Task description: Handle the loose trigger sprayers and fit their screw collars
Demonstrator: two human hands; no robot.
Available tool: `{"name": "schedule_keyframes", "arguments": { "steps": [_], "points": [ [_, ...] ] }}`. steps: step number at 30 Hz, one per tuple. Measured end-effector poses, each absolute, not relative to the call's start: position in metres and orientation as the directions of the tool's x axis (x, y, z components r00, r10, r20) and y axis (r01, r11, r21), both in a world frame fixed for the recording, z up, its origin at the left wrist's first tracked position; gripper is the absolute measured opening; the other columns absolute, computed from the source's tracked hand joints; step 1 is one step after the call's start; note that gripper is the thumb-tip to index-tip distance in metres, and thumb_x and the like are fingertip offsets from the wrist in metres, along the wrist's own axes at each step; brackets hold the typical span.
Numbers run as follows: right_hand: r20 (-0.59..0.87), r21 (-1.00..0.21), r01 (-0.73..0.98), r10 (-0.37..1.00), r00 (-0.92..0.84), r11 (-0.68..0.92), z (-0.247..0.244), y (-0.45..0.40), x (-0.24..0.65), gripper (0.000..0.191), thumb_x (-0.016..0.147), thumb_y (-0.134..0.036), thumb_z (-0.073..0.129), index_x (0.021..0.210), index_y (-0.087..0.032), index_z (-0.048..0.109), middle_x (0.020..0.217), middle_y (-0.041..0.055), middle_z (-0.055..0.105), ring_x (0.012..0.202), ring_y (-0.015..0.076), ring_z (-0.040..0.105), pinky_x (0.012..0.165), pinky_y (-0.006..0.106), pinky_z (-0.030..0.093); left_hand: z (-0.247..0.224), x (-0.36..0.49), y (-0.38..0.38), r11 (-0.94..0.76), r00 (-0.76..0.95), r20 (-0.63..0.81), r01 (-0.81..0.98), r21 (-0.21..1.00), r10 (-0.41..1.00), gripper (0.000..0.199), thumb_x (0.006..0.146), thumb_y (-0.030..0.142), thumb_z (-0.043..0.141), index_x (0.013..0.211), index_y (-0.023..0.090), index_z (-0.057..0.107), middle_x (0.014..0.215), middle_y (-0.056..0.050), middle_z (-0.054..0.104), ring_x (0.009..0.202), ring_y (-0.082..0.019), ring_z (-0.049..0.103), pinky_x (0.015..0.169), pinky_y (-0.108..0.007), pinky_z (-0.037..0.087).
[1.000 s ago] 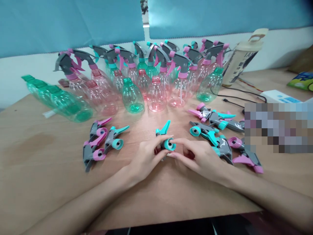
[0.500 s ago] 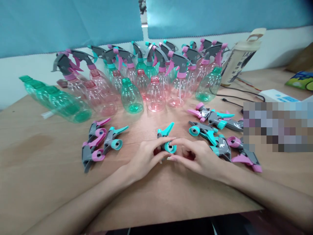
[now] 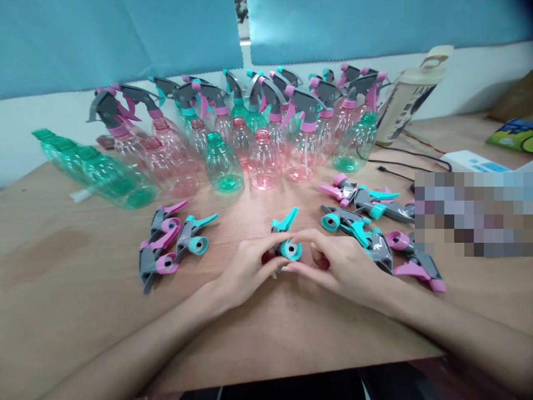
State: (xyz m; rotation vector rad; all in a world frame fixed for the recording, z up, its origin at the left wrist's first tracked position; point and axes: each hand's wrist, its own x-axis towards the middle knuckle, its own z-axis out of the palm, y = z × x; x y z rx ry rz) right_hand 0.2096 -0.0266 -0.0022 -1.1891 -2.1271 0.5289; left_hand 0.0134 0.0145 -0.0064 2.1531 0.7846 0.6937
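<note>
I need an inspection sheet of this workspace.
Surface: brown wooden tabletop, darker patch left.
Job's things: grey-and-turquoise plastic spray head, held; transparent pink and green plastic bottles, some topped with spray heads; loose grey spray heads on both sides.
Clutter: cream cylindrical tumbler, white blue-printed box.
Hands: left hand gripping the held spray head, right hand, fingers at its collar.
Cables: thin black cables, right rear.
Surroundings: blue fabric panels, white wall.

Bare forearms [image 3: 158,338], slender bare fingers [image 3: 314,238]

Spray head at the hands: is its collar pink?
No, the spray head's collar is turquoise, matching its trigger.
</note>
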Motion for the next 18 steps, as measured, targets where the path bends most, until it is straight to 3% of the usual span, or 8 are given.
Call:
{"name": "schedule_keyframes", "arguments": {
  "steps": [4, 8, 12, 16, 18],
  "points": [
    [0.265, -0.681, 0.582, 0.89, -0.37, 0.445, -0.0031, -0.0277, 0.2091, 0.034, 0.085, -0.039, 0.06, 0.111, -0.019, 0.051, 0.056, -0.009, 0.045, 0.047, 0.0072, 0.041, 0.049, 0.021, 0.032, -0.0068, 0.0131, 0.0142, -0.565, 0.666, 0.235, 0.334, 0.755, 0.708, 0.034, 0.084, 0.013, 0.058, 0.117, 0.018, 0.056, 0.086, 0.0, 0.066, 0.065, -0.01, 0.059, 0.062, -0.019, 0.046],
    [0.217, -0.737, 0.537, 0.896, -0.386, 0.41, -0.0053, -0.0289, 0.2086, 0.033, 0.085, -0.034, 0.06, 0.11, -0.017, 0.049, 0.053, -0.0101, 0.041, 0.045, 0.0073, 0.04, 0.047, 0.02, 0.03, -0.0064, 0.0135, 0.0143, -0.589, 0.668, 0.257, 0.333, 0.736, 0.699, 0.032, 0.083, 0.013, 0.06, 0.115, 0.018, 0.056, 0.081, 0.002, 0.066, 0.062, -0.009, 0.057, 0.061, -0.018, 0.045],
    [0.246, -0.682, 0.571, 0.879, -0.41, 0.457, -0.0021, -0.0292, 0.2081, 0.029, 0.085, -0.034, 0.059, 0.107, -0.016, 0.051, 0.053, -0.0095, 0.042, 0.046, 0.0076, 0.041, 0.047, 0.021, 0.03, -0.0052, 0.0139, 0.0144, -0.6, 0.681, 0.25, 0.341, 0.724, 0.688, 0.032, 0.082, 0.011, 0.061, 0.113, 0.02, 0.057, 0.079, 0.004, 0.065, 0.06, -0.008, 0.055, 0.06, -0.017, 0.044],
    [0.256, -0.565, 0.697, 0.896, -0.362, 0.442, -0.0006, -0.0287, 0.2083, 0.035, 0.083, -0.044, 0.059, 0.099, -0.014, 0.055, 0.056, -0.0063, 0.046, 0.048, 0.0095, 0.043, 0.05, 0.024, 0.03, -0.0058, 0.0137, 0.0142, -0.599, 0.677, 0.24, 0.363, 0.714, 0.696, 0.033, 0.084, 0.013, 0.059, 0.116, 0.021, 0.056, 0.08, 0.003, 0.065, 0.061, -0.008, 0.055, 0.06, -0.017, 0.043],
    [0.247, -0.588, 0.681, 0.899, -0.362, 0.437, -0.0024, -0.028, 0.2087, 0.034, 0.083, -0.045, 0.059, 0.097, -0.014, 0.056, 0.056, -0.006, 0.047, 0.048, 0.0093, 0.043, 0.05, 0.023, 0.031, -0.0066, 0.0135, 0.0141, -0.582, 0.67, 0.224, 0.375, 0.722, 0.708, 0.033, 0.084, 0.015, 0.059, 0.117, 0.021, 0.056, 0.079, 0.003, 0.065, 0.061, -0.009, 0.055, 0.06, -0.018, 0.044]
  ]
}}
